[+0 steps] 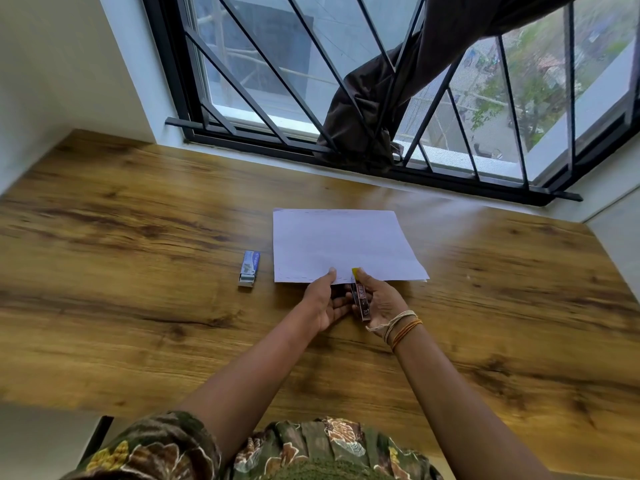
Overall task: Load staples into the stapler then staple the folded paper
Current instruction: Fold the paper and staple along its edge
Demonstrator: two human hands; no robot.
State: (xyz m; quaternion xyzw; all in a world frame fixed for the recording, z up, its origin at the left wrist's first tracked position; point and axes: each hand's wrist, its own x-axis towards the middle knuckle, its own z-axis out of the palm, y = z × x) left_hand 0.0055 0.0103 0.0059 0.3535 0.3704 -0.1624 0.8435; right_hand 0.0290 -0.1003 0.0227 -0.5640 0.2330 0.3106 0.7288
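A folded white paper point(343, 244) lies flat on the wooden table point(138, 271). My left hand point(323, 301) pinches the paper's near edge, thumb on top. Close beside it, my right hand point(379, 301) holds a small stapler point(362, 299) with a clear reddish body and a yellow tip. The yellow tip sits over the same near edge of the paper. A blue staple box point(249, 267) lies to the left of the paper, slid partly open with a strip of staples showing at its near end.
A barred window point(311, 81) runs along the far side of the table, with a dark curtain point(374, 109) bunched through the bars. White walls close off the left and right ends. Cord bracelets circle my right wrist.
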